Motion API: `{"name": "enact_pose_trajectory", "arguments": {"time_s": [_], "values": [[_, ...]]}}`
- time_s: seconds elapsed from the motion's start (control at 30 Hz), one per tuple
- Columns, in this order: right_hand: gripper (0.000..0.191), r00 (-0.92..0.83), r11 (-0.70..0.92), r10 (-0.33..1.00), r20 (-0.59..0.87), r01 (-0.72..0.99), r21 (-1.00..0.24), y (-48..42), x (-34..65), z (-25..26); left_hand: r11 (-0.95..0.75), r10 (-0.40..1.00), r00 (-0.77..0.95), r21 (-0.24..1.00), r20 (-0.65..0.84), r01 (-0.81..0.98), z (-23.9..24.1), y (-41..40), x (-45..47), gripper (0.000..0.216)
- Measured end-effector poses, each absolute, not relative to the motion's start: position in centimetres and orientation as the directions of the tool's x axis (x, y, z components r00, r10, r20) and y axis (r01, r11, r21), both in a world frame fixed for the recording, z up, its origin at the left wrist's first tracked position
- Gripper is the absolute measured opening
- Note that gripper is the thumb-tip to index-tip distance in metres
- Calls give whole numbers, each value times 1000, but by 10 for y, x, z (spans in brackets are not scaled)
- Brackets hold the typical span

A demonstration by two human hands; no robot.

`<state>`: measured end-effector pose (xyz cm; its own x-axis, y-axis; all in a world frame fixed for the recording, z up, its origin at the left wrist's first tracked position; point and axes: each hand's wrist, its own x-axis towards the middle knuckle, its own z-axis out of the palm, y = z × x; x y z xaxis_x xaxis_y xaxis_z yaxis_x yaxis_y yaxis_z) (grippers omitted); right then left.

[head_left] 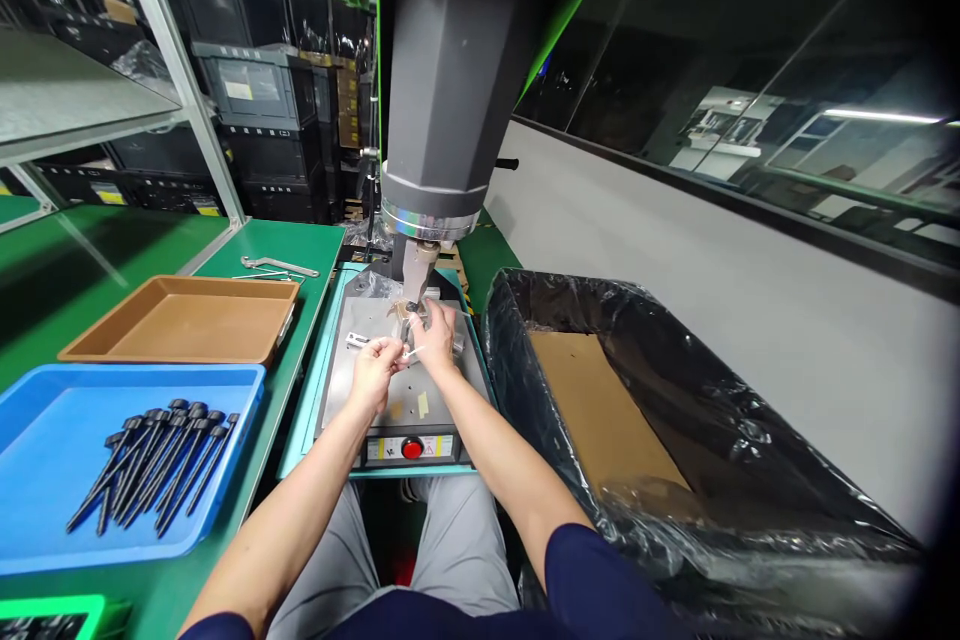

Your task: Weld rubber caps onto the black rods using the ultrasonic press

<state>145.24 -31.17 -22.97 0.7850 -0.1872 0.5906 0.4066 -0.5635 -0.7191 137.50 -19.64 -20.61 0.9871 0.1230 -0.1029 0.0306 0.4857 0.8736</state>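
My left hand [377, 370] pinches a thin whitish piece [412, 353], too small to make out its kind. Just right of it, my right hand [437, 338] reaches in at the metal fixture [458, 344], its fingers bent around a small dark part [412, 307]. What the right fingers grip is mostly hidden. Directly above both hands hangs the metal tool head [418, 267] of a large grey press [452, 90]. The fixture sits on the machine's grey base plate [375, 404].
A red button [412, 448] is on the base's front. At left, a blue tray [45, 480] holds several black rods with knobs; behind it stand a brown tray [202, 320] and a wrench [281, 266]. At right is a plastic-lined bin [720, 420] with cardboard inside.
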Motion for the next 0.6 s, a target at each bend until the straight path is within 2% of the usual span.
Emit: {"name": "enact_pose_trajectory", "arguments": {"time_s": [0.2, 0.43, 0.5, 0.6], "values": [[22, 832, -545, -118, 541, 402, -736, -310, 1475, -222, 465, 118, 991, 885, -67, 5, -202, -196, 1378, 35], [22, 815, -473, -151, 560, 438, -765, -317, 1454, -215, 470, 142, 987, 883, -81, 5, -197, -194, 1379, 30], [24, 838, -426, -167, 519, 413, -805, -325, 1437, -221, 471, 132, 988, 882, -83, 11, -200, -194, 1378, 30], [29, 919, -278, -189, 345, 287, -917, -340, 1400, -237, 460, 107, 988, 887, -111, 49, -208, -193, 1378, 29]]}}
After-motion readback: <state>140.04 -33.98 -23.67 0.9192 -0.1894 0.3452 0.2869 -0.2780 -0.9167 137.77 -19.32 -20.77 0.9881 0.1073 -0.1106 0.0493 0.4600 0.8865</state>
